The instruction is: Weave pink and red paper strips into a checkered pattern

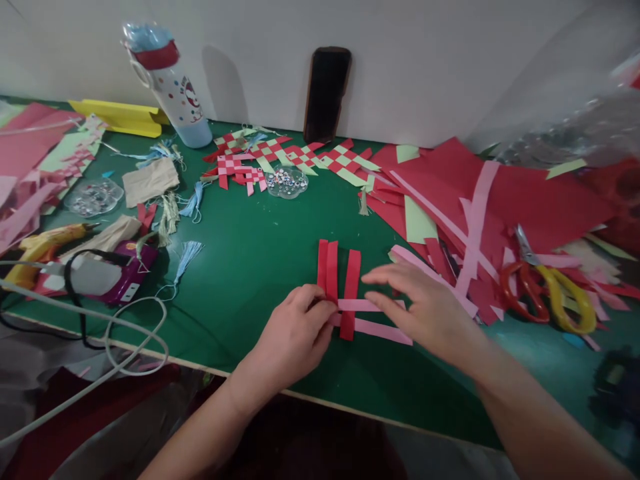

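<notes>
Red paper strips stand upright on the green tabletop, with two pink paper strips running crosswise among them. The lower pink strip passes over and under red ones near the right end. My left hand is closed over the crossing, thumb and fingertips pressed on the woven strips and hiding part of them. At the right, my right hand has its fingers apart, over the upper pink strip's free end; whether a fingertip touches it I cannot tell.
Red sheets and scissors lie to the right. Finished woven pieces, a dish of beads, a bottle and a leaning phone line the back. At left are a glue gun and cables.
</notes>
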A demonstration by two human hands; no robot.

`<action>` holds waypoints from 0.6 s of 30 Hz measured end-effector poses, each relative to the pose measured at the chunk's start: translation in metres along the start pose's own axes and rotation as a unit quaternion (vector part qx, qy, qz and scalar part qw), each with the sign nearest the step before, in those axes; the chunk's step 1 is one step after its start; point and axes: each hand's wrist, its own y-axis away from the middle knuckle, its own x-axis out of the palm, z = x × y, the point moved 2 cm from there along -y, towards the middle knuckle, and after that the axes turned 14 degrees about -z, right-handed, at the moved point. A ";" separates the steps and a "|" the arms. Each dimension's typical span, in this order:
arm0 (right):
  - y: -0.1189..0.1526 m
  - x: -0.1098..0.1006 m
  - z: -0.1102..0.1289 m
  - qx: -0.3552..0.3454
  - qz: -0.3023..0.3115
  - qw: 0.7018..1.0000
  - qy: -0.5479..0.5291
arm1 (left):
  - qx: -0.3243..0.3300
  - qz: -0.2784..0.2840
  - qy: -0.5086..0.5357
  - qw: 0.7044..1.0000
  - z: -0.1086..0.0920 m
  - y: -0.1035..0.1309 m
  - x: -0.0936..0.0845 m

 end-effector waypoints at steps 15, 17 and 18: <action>0.057 0.014 0.006 -0.104 -0.083 0.990 0.045 | 0.111 0.061 -0.126 0.984 -0.019 -0.005 -0.002; 0.058 0.014 0.006 -0.104 -0.089 0.990 0.037 | 0.126 0.064 -0.154 0.978 -0.021 -0.004 -0.001; 0.058 0.014 0.005 -0.108 -0.091 0.989 0.034 | 0.132 0.060 -0.165 0.976 -0.021 -0.003 -0.001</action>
